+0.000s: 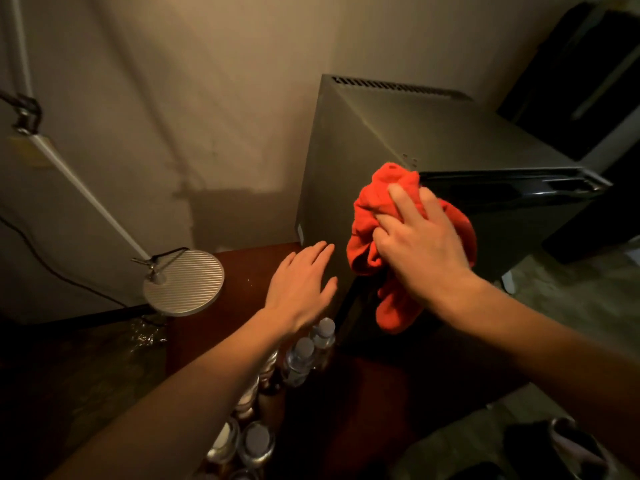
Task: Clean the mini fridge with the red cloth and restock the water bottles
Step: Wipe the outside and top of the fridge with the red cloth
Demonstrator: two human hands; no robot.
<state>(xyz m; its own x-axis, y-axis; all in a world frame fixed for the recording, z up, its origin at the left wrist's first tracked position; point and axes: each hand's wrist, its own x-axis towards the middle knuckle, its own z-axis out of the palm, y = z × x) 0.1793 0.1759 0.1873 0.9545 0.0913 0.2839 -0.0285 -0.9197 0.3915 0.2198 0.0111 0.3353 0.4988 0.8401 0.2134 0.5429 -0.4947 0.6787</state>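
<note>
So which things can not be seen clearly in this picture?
Head view only:
- Fridge inside: the door is shut.
- Door front: partly covered by the right hand and red cloth.
- Bottles: dim, partly behind the left arm; count and labels unclear.
- Left hand: whether it touches the fridge side cannot be told.

Wooden table [242, 271] — fridge [433, 140], bottles [301, 358], lamp base [185, 282]

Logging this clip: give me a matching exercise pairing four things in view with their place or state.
Things:
1. red cloth
2. left hand
3. water bottles
4. lamp base

Places or states:
A. standing on the floor beside the fridge
B. bunched under the right hand at the mini fridge corner
C. round, ribbed, metal, at the left
D. open, fingers spread, holding nothing

Pairs: 1-B, 2-D, 3-A, 4-C
</note>
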